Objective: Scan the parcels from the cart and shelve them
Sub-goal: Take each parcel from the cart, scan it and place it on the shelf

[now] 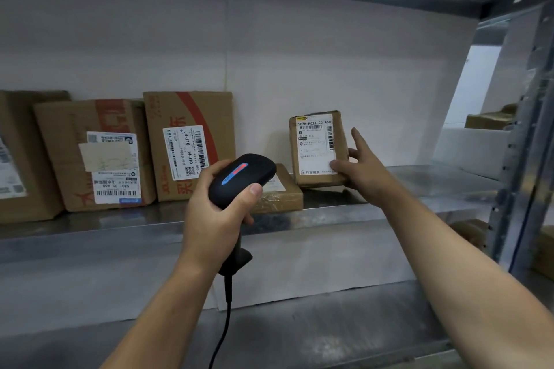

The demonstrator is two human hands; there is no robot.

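Note:
A small brown parcel (pixel 314 156) with a white label stands upright on the metal shelf (pixel 434 189), right of centre. My right hand (pixel 359 165) holds it at its lower right corner, thumb on the label and fingers along the right side. My left hand (pixel 215 213) grips a black corded barcode scanner (pixel 242 177) just in front of the shelf; its head, with a lit red and blue strip, points toward the parcels. A flat taped parcel (pixel 281 195) lies on the shelf behind the scanner.
Three larger cardboard parcels (pixel 189 141) lean against the white back wall on the left. A lower shelf (pixel 329 323) runs below my arms. A perforated steel upright (pixel 524 144) bounds the bay at the right, with more boxes beyond it.

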